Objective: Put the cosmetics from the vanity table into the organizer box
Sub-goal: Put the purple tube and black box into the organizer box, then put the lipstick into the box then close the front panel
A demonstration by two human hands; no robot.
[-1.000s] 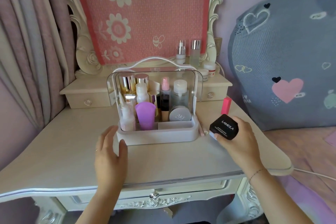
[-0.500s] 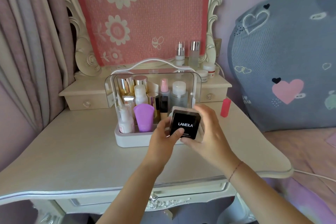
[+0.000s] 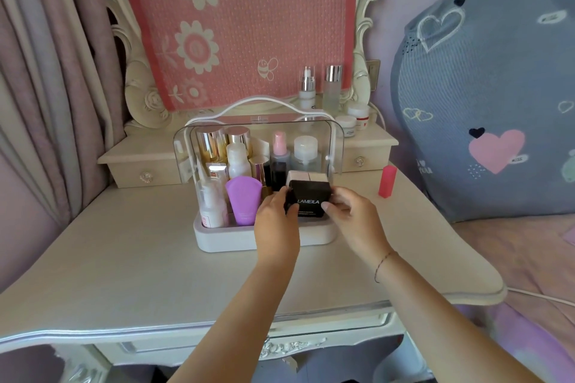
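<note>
The compact (image 3: 309,200) is held between both hands at the front right of the organizer (image 3: 264,239), just before a white jar (image 3: 306,176) already stowed there. Its left edge is gripped by the curled fingers (image 3: 281,197) of the left hand (image 3: 275,222), and its right edge is pinched by the thumb and fingers of the right hand (image 3: 353,218); nothing else is held. Whether the compact touches the tray floor cannot be told, as it is hidden by the hands.

The placing step is judged to be in hand. The next move calls for the compact to be lowered into the gap beside the purple tube (image 3: 243,200), without the bottles behind being knocked, and then released. A pink stick (image 3: 386,181), standing on the worktop (image 3: 124,258) well apart to the right, is judged to be next.
</note>
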